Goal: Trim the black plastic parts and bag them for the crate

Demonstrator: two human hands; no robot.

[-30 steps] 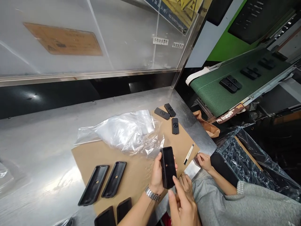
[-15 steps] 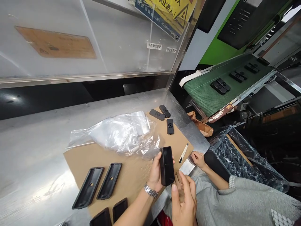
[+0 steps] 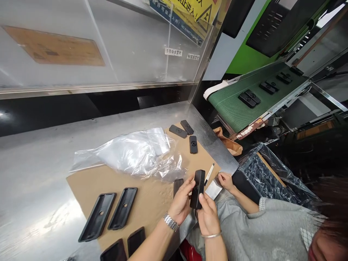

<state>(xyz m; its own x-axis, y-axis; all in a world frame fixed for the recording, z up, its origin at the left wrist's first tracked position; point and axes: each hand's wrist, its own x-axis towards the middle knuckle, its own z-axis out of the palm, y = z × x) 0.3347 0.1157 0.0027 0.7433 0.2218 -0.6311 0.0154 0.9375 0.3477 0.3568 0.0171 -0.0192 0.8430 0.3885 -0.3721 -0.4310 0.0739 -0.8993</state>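
Note:
My left hand (image 3: pixel 181 203), with a metal watch on its wrist, grips a black plastic housing (image 3: pixel 198 186) from its left side. My right hand (image 3: pixel 209 216), wearing a bangle, has its fingers closed on the housing's lower end. The housing is held upright and tilted, a narrow side showing. Just left of it, a dark flat piece (image 3: pixel 178 185) is partly hidden by my left fingers. Two long black trays (image 3: pixel 98 217) with a hole in each lie on brown cardboard (image 3: pixel 154 203). Two more black pieces (image 3: pixel 136 241) are nearer me.
A crumpled clear plastic bag (image 3: pixel 133 152) lies across the cardboard. Three small black pieces (image 3: pixel 193 144) and a white pen (image 3: pixel 209 174) are at its right. A co-worker's hand (image 3: pixel 226 181) rests at the table edge. Beyond stand a green conveyor (image 3: pixel 228 112) and a lined bin (image 3: pixel 261 166).
My right hand has moved up and closed on the housing. The housing has turned, so its open hollow no longer faces me. The view has shifted slightly.

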